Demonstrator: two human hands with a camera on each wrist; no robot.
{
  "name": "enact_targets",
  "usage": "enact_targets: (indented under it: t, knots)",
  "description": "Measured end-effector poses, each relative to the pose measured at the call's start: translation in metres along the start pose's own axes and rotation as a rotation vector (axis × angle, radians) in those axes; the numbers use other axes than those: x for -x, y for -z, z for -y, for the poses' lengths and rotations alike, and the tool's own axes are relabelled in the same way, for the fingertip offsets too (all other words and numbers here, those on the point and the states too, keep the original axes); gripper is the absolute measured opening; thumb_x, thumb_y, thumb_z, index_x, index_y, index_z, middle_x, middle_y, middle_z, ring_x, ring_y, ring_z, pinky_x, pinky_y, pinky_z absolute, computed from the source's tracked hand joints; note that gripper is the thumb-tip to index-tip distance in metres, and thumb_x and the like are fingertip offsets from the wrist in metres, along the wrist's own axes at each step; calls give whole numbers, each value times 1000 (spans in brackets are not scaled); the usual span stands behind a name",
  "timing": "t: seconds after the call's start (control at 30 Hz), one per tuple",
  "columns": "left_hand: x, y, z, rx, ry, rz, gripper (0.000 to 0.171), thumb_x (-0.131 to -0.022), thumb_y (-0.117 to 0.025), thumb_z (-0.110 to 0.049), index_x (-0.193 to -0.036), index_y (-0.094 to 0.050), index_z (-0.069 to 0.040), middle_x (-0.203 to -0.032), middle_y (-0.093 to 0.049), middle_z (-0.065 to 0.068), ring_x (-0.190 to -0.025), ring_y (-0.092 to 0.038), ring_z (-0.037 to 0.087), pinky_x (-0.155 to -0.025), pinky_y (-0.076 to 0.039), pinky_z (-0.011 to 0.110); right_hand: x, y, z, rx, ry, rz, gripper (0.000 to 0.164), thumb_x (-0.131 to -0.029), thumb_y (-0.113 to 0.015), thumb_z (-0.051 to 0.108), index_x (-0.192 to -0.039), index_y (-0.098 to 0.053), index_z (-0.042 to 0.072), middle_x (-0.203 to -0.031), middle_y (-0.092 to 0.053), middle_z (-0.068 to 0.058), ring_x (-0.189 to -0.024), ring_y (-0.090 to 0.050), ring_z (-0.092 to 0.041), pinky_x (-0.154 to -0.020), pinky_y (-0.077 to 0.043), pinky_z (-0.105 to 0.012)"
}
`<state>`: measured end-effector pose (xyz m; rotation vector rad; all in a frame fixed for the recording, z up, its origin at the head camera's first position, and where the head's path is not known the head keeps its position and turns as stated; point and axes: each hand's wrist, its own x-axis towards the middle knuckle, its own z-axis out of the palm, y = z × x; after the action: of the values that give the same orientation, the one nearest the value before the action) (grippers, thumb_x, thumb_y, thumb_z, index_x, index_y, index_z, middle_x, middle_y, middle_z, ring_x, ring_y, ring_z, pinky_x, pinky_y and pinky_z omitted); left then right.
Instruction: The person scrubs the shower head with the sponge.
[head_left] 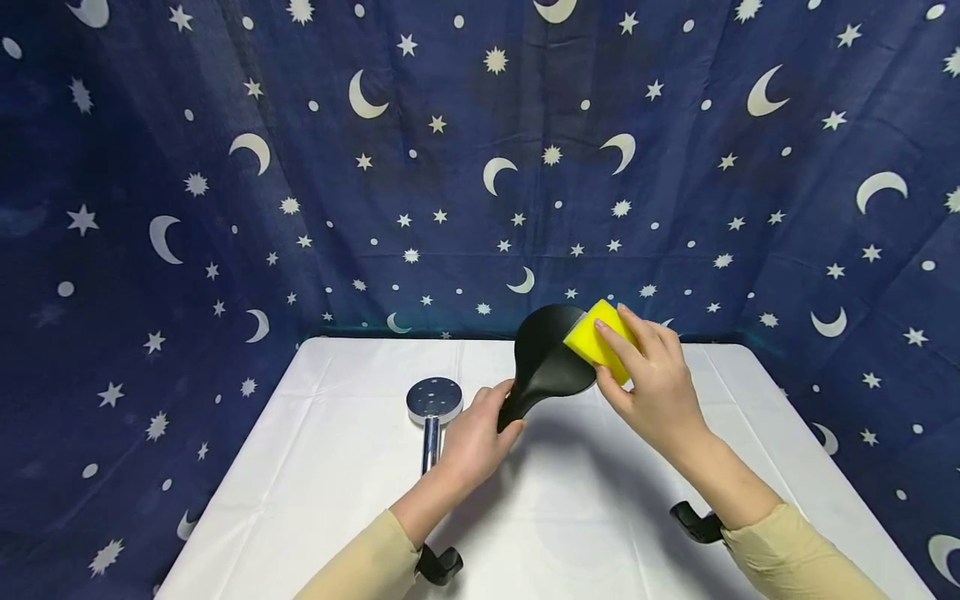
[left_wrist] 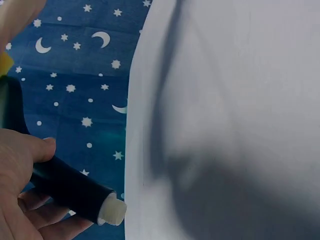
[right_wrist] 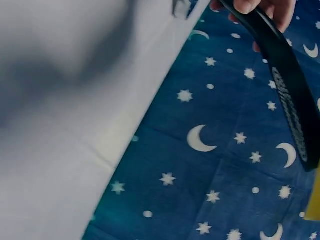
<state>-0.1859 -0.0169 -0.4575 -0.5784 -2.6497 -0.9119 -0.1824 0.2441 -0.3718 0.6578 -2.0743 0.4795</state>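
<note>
Holding black shower head by its handle in left hand, raised above desk. Gripping sponge in right hand, set at its right edge. Could twist or slip if rubbed hard off-centre; could then drop and knock chrome shower head lying nearby.

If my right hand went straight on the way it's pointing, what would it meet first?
Likely the black shower head, just beyond the yellow sponge your right hand holds; exact depth is hard to judge.
</note>
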Motion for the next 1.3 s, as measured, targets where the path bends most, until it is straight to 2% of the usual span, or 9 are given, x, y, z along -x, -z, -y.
enact_targets:
  t: [0.2, 0.33, 0.43, 0.6, 0.77, 0.87, 1.1, 1.17, 1.3]
  knots:
    - [-1, 3, 0, -56, -12, -50, 59, -95, -74, -34, -149, -51, -27, -124, -66, -4, -92, -68, 15, -65, -53, 36, -14, -5, 7, 120, -53, 62, 46, -82, -76, 16, -127, -72, 10, -137, -59, -21, -107, -52, -47, -84, -43, -59]
    - [-4, 6, 2, -64, -16, -82, 61, -93, -77, -32, -148, -53, -27, -122, -67, -6, -85, -67, 14, -59, -51, 34, -14, -16, 16, 130, -41, 75, 46, -83, -77, 17, -128, -71, 11, -135, -58, -24, -106, -52, -48, -85, -45, -59]
    - [-5, 7, 3, -68, -8, -79, 61, -92, -78, -34, -148, -54, -27, -121, -68, -6, -79, -64, 12, -56, -48, 30, -9, -27, 25, 115, 11, 95, 45, -84, -76, 19, -128, -71, 12, -133, -59, -24, -103, -54, -46, -83, -48, -57]
    - [-6, 8, 5, -65, 18, -56, 61, -93, -77, -37, -148, -55, -27, -123, -68, -6, -84, -65, 12, -60, -49, 30, 5, -44, 43, 109, 123, 187, 46, -84, -76, 20, -130, -70, 14, -133, -59, -22, -103, -57, -42, -82, -52, -54]
    - [-4, 10, 7, -51, 25, -53, 61, -92, -78, -36, -148, -55, -30, -122, -68, -6, -89, -68, 12, -63, -52, 32, 13, -48, 50, 122, 235, 246, 51, -79, -81, 17, -129, -70, 15, -132, -59, -21, -102, -58, -39, -81, -54, -51]
    - [-4, 12, 8, -85, -6, -80, 62, -92, -78, -36, -148, -54, -31, -121, -68, -7, -84, -68, 13, -59, -51, 31, 3, -41, 39, 128, 244, 199, 50, -79, -80, 13, -128, -70, 13, -131, -60, -22, -101, -59, -41, -77, -53, -51]
    - [-8, 18, 9, -217, -111, -177, 61, -90, -81, -34, -146, -55, -28, -117, -68, -7, -79, -69, 17, -50, -48, 34, -35, -24, 9, 165, -16, 25, 43, -83, -72, 13, -126, -71, 10, -133, -59, -23, -106, -54, -47, -79, -46, -58]
    - [-9, 18, 9, -243, -132, -194, 61, -90, -81, -33, -145, -56, -27, -116, -68, -6, -81, -70, 18, -50, -50, 35, -37, -26, 14, 158, -4, 32, 43, -85, -71, 15, -127, -71, 9, -134, -59, -24, -106, -54, -47, -79, -46, -58]
    - [-11, 19, 8, -281, -176, -235, 59, -89, -82, -31, -143, -60, -23, -113, -69, -6, -83, -71, 18, -53, -54, 37, -30, -36, 35, 146, 136, 94, 42, -86, -69, 20, -127, -71, 11, -133, -60, -23, -103, -56, -44, -77, -49, -54]
